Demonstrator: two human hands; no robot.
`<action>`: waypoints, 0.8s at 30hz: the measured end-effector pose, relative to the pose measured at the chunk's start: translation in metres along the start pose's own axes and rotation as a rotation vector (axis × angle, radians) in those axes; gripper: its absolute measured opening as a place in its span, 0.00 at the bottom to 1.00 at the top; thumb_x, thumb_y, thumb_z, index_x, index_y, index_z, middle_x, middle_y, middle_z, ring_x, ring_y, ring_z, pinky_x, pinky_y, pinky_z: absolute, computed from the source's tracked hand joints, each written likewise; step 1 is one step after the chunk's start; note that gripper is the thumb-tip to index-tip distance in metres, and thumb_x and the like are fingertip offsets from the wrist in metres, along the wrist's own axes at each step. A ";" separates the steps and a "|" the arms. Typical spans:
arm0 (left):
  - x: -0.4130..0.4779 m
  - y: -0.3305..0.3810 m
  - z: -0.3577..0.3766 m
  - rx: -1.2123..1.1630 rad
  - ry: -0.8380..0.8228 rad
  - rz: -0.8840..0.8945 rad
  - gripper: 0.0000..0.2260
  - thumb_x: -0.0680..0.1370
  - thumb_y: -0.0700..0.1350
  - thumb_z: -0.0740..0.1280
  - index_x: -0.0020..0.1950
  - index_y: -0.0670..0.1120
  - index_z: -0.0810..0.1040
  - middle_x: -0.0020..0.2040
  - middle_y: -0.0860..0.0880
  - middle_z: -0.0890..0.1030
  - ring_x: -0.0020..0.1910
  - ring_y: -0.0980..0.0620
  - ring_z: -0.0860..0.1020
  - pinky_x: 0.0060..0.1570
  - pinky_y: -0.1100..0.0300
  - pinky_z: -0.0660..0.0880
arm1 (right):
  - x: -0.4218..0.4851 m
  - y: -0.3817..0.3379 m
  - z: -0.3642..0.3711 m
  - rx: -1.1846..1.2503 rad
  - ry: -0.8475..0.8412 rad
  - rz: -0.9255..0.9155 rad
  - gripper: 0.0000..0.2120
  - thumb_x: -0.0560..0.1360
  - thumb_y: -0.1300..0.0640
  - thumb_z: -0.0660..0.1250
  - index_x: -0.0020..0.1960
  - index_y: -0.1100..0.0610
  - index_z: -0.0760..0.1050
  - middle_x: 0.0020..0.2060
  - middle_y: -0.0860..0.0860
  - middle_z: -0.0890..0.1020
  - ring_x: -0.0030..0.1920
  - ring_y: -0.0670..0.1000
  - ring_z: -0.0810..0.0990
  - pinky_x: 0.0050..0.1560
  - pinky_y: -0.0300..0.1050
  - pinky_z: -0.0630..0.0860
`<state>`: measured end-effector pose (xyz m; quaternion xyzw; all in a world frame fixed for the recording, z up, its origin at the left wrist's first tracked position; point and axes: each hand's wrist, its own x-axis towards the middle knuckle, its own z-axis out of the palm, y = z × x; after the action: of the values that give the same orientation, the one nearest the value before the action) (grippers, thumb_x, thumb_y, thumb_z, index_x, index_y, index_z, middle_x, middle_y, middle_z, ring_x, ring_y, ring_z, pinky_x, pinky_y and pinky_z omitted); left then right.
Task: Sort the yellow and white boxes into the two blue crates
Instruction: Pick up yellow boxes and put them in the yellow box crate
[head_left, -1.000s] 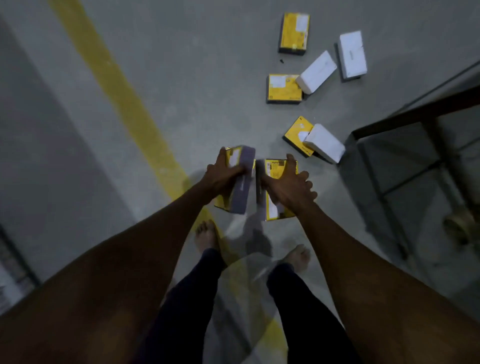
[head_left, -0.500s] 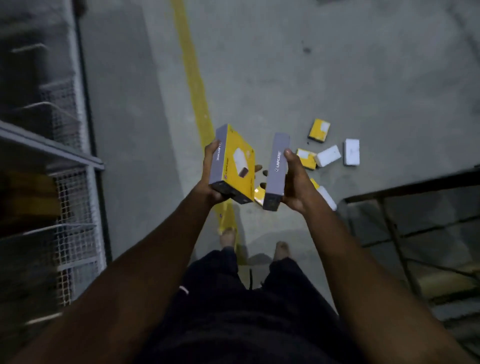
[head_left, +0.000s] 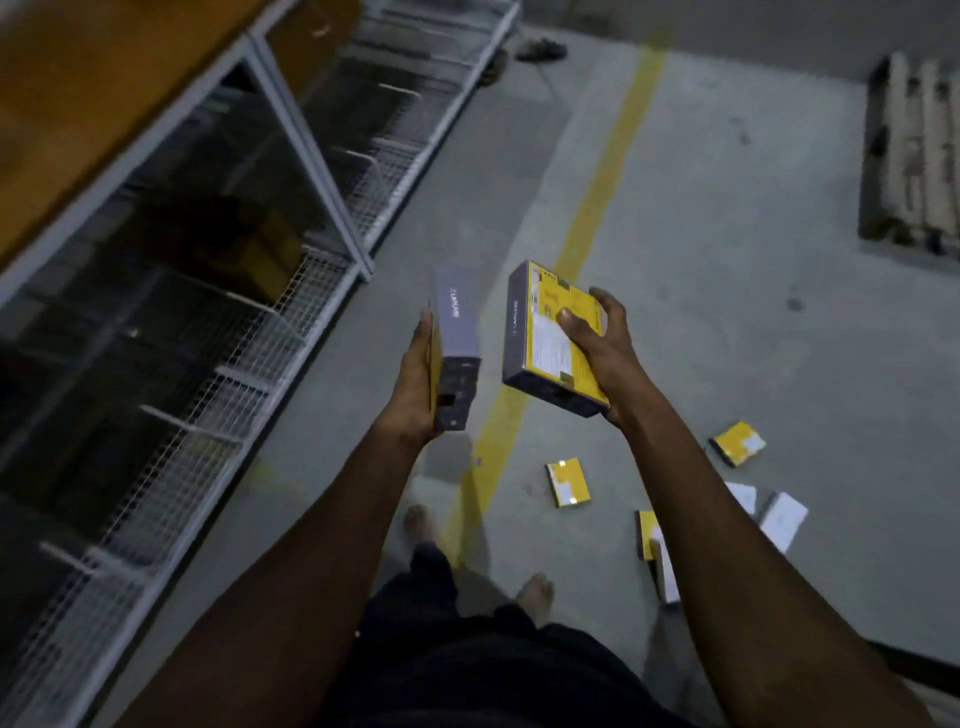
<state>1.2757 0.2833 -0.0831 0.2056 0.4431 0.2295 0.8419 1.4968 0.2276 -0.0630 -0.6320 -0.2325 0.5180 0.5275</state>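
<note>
The left hand gripped one yellow box on edge, its grey side turned to the camera. The right hand clutched a second yellow box, thumb pressed on its printed face. Both boxes were held apart in the air above the floor, over the yellow line. More yellow boxes and white boxes lay loose on the floor right of that line, well apart from the wire rack.

both bare forearms stretch forward, side by side and apart. the left hand grips an edge-on box from its left, palm inward. the right hand holds a tilted box, thumb pressed on its yellow face.
</note>
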 end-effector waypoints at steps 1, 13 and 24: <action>-0.017 0.005 0.007 -0.140 0.015 0.052 0.23 0.78 0.64 0.59 0.37 0.48 0.79 0.24 0.52 0.73 0.19 0.55 0.71 0.22 0.70 0.67 | -0.001 -0.002 0.012 -0.024 -0.033 -0.014 0.29 0.75 0.52 0.70 0.72 0.48 0.61 0.62 0.51 0.75 0.54 0.53 0.81 0.51 0.49 0.80; -0.182 0.035 -0.156 -0.151 0.754 0.684 0.24 0.69 0.48 0.78 0.61 0.45 0.75 0.55 0.44 0.83 0.52 0.43 0.83 0.52 0.37 0.79 | -0.060 -0.009 0.205 -0.666 -0.285 -0.570 0.45 0.63 0.47 0.77 0.73 0.41 0.56 0.65 0.50 0.73 0.61 0.54 0.74 0.61 0.50 0.72; -0.368 0.021 -0.314 1.025 1.544 1.171 0.17 0.67 0.43 0.78 0.53 0.48 0.78 0.47 0.48 0.81 0.46 0.44 0.77 0.46 0.52 0.73 | -0.180 0.052 0.436 -0.929 -0.493 -1.423 0.24 0.67 0.58 0.70 0.61 0.55 0.67 0.51 0.61 0.77 0.49 0.61 0.71 0.43 0.54 0.72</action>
<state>0.8232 0.1364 0.0043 0.5110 0.7275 0.4494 -0.0873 1.0270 0.2448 0.0043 -0.3585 -0.8646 0.0417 0.3495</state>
